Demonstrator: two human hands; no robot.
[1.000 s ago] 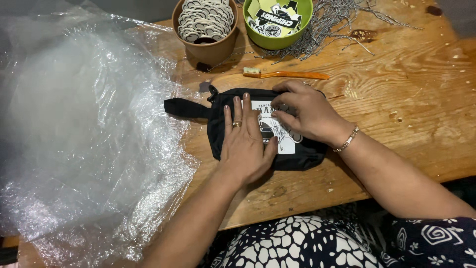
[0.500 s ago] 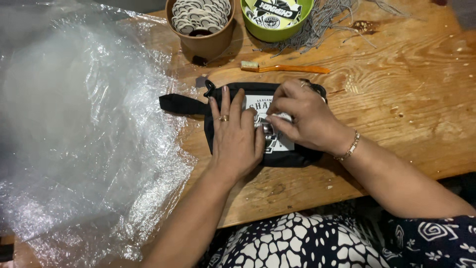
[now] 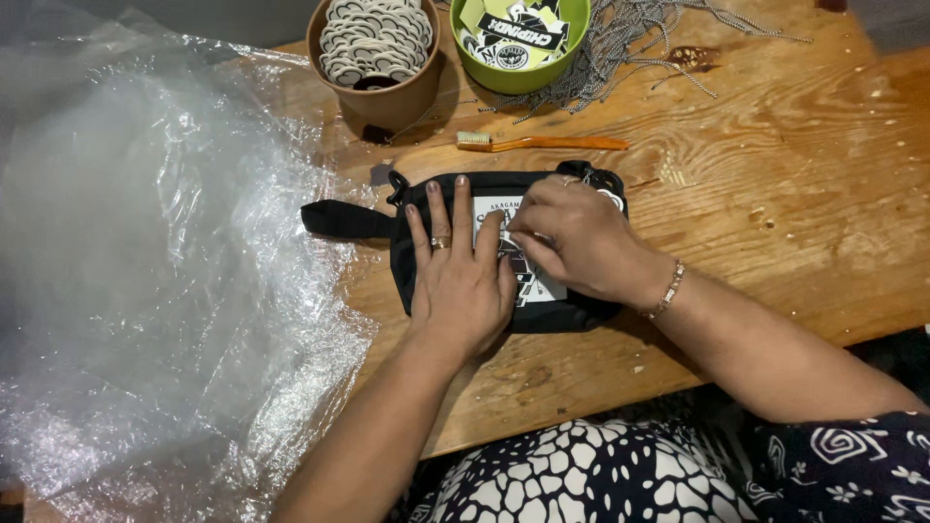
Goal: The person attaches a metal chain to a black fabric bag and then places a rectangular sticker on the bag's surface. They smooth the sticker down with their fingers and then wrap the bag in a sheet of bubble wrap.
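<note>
— What is nearest to the person?

— At the near edge of the wooden tabletop (image 3: pixel 775 223) lies a black pouch (image 3: pixel 426 194) with a white printed label (image 3: pixel 542 286) on it. Both hands are on this pouch. The left hand (image 3: pixel 463 276) lies flat on its left half, fingers spread and released, pressing down and grasping nothing. It wears a ring.

— And the other one?

— The right hand (image 3: pixel 572 237) rests on the right half, over the label, with the fingers bent and the tips touching the label. It is not clenched; whether it pinches something small, I cannot tell. A bracelet is on its wrist.

— What is beside the pouch?

— A black strap (image 3: pixel 344 220) goes out from its left end. Left of that, a large sheet of clear plastic (image 3: pixel 145 291) covers the tabletop.

— And farther away?

— Just behind the pouch lies an orange toothbrush (image 3: pixel 542 142). Farther still stand a brown pot (image 3: pixel 383 92) full of round patches and, right of it, a green bowl (image 3: pixel 523 73) with stickers. Grey cords (image 3: pixel 639 48) lie at the right of the bowl.
</note>
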